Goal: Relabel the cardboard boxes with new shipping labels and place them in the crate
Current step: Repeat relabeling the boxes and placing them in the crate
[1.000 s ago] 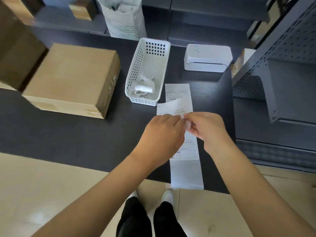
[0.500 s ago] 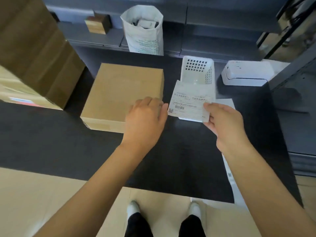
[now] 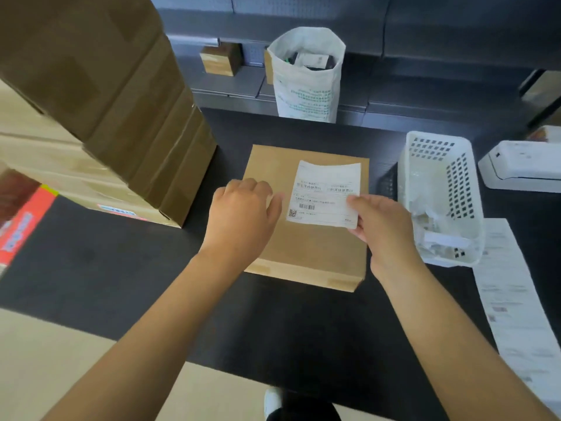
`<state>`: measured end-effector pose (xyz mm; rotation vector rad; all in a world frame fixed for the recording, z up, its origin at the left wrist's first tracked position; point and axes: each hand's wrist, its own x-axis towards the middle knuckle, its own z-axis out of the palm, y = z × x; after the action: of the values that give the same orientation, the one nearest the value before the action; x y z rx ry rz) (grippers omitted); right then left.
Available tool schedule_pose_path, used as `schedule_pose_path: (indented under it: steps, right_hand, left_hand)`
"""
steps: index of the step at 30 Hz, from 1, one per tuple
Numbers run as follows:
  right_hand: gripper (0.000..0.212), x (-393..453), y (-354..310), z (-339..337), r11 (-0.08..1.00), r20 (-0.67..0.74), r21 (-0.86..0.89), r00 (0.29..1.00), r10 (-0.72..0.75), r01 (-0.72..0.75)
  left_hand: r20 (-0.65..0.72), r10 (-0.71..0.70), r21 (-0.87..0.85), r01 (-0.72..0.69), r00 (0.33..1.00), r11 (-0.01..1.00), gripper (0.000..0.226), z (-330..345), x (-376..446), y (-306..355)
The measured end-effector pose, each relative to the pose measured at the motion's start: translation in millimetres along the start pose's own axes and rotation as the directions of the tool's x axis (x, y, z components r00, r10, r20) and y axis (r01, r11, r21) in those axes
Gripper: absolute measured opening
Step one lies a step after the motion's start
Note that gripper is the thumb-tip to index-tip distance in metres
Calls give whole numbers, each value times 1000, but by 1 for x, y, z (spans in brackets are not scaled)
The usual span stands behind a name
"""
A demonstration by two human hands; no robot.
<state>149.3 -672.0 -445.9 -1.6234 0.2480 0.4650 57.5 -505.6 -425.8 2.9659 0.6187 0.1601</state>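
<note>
Since half a second ago, label (image 3: 326, 192) now over box (image 3: 306, 253); right hand (image 3: 384, 226) grip pinches its corner, left hand (image 3: 243, 217) relaxed. Thin, floppy, probably sticky: hold by edges.

Both forearms are bare, with no sleeves showing anywhere along them, and the left hand (image 3: 243, 214) and right hand (image 3: 384, 226) wear no gloves, rings or watch. At the bottom edge, a white shoe (image 3: 273, 401) shows beside dark trousers (image 3: 306, 413).
</note>
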Motion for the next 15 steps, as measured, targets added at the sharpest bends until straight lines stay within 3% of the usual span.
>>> schedule_pose_path:
  steps: [6,15]
  right_hand:
    - [17,31,9,32,998,-31,-58,999,6,-8]
    - [5,41,23,57,971,-120,-235,993,6,-34]
  left_hand:
    - [76,14,8,-15,997,1000,35,16,22,-21]
    - [138,190,-67,-183,972,981,30,40,51,-28]
